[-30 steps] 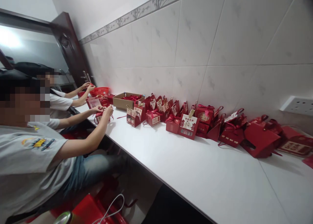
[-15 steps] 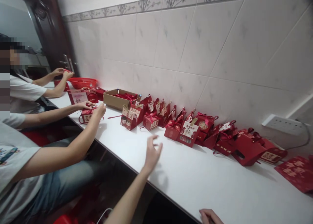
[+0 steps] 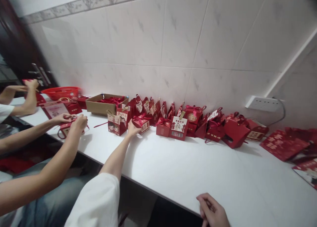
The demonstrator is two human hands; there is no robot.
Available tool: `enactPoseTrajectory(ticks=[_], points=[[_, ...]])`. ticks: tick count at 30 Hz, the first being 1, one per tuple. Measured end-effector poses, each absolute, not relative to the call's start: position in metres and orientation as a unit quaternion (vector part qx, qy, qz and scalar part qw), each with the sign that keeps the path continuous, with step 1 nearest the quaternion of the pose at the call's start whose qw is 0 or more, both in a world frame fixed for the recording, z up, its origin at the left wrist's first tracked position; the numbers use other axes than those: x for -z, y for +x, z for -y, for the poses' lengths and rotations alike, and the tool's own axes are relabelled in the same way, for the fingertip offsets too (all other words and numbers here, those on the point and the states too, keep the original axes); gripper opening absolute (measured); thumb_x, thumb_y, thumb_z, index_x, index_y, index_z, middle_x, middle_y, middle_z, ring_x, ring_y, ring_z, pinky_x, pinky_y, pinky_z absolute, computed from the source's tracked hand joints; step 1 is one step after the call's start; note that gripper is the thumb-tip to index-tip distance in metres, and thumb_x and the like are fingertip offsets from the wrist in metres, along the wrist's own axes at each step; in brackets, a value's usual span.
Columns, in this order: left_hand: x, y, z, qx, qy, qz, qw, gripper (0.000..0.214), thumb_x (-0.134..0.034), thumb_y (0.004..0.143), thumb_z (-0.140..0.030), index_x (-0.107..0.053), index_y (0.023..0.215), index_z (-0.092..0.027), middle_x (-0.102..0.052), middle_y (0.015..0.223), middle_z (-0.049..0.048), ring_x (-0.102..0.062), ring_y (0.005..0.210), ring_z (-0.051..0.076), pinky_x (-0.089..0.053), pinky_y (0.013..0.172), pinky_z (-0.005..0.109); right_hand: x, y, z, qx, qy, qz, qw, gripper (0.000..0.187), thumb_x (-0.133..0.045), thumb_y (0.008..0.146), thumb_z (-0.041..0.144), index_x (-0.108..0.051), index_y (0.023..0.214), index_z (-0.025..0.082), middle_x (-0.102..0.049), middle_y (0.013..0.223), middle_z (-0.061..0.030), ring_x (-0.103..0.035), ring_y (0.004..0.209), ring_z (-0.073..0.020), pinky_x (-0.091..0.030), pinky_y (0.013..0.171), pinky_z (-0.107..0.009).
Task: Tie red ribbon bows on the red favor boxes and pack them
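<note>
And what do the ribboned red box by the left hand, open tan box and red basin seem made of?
Ribboned red box: probably smooth printed card, given flat panels and crisp edges; its bow, slightly shiny, suggests satin. Open tan box: likely matte cardboard, brown with straight walls. Red basin: perhaps glossy plastic, evenly bright, thin rim; too distant to confirm.

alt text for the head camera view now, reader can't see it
A person's left hand touches a small ribboned red box on a white table, while the loosely curled right hand is at the table's near edge. More red boxes line the tiled wall, and at left a co-worker's hands handle another box.
</note>
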State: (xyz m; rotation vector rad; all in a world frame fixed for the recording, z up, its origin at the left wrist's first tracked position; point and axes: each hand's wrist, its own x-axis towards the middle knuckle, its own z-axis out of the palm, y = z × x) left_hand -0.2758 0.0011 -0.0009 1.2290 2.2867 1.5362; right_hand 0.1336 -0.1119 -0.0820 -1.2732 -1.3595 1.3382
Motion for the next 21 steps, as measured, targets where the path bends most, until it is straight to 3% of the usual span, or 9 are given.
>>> enactPoseTrajectory(ticks=[6, 9, 12, 15, 18, 21], points=[[0.022, -0.206, 0.081, -0.501, 0.5, -0.681, 0.189, 0.091, -0.073, 0.057, -0.028, -0.025, 0.134, -0.016, -0.044, 0.131, 0.0163, -0.05, 0.116, 0.028, -0.048, 0.091, 0.041, 0.069, 0.141, 0.108, -0.564, -0.461, 0.571, 0.379, 0.043, -0.059, 0.072, 0.058, -0.058, 0.07, 0.016, -0.047, 0.048, 0.0056, -0.047, 0.029, -0.0076, -0.037, 0.028, -0.017], [0.024, -0.153, 0.119, -0.451, 0.601, -0.578, 0.317, 0.095, -0.074, 0.06, -0.032, -0.021, 0.138, -0.02, -0.039, 0.138, 0.0161, -0.046, 0.121, 0.029, -0.048, 0.092, 0.039, 0.057, 0.143, 0.102, -0.609, -0.435, 0.556, 0.362, 0.048, -0.055, 0.073, 0.063, -0.059, 0.078, 0.015, -0.052, 0.054, 0.0031, -0.049, 0.033, -0.0088, -0.041, 0.029, -0.02], [0.02, -0.104, 0.133, -0.414, 0.657, -0.499, 0.385, 0.096, -0.073, 0.064, -0.033, -0.019, 0.142, -0.023, -0.035, 0.142, 0.0151, -0.041, 0.127, 0.028, -0.044, 0.098, 0.039, 0.042, 0.148, 0.097, -0.61, -0.409, 0.529, 0.426, 0.051, -0.053, 0.072, 0.066, -0.057, 0.08, 0.016, -0.05, 0.063, 0.0005, -0.055, 0.053, -0.0137, -0.045, 0.031, -0.021], [0.02, -0.073, 0.133, -0.388, 0.678, -0.459, 0.424, 0.098, -0.073, 0.065, -0.034, -0.015, 0.144, -0.024, -0.033, 0.144, 0.0144, -0.038, 0.13, 0.03, -0.042, 0.1, 0.042, 0.027, 0.159, 0.094, -0.566, -0.431, 0.544, 0.445, 0.049, -0.05, 0.075, 0.066, -0.054, 0.077, 0.018, -0.047, 0.065, 0.0003, -0.051, 0.057, -0.0135, -0.043, 0.032, -0.019], [0.019, -0.068, 0.131, -0.348, 0.68, -0.459, 0.454, 0.114, -0.079, 0.057, -0.039, -0.009, 0.146, -0.027, -0.023, 0.15, 0.0125, -0.035, 0.131, 0.032, -0.039, 0.103, 0.045, 0.016, 0.173, 0.092, -0.531, -0.465, 0.57, 0.42, 0.05, -0.045, 0.077, 0.068, -0.052, 0.073, 0.018, -0.044, 0.063, 0.0009, -0.046, 0.054, -0.012, -0.037, 0.033, -0.018], [0.007, -0.077, 0.128, -0.386, 0.651, -0.481, 0.443, 0.098, -0.067, 0.066, -0.054, -0.016, 0.145, -0.028, -0.018, 0.153, 0.0086, -0.029, 0.135, 0.032, -0.041, 0.101, 0.044, 0.011, 0.181, 0.088, -0.505, -0.483, 0.596, 0.394, 0.051, -0.043, 0.078, 0.068, -0.051, 0.069, 0.018, -0.038, 0.058, 0.0037, -0.037, 0.046, -0.009, -0.03, 0.034, -0.019]])
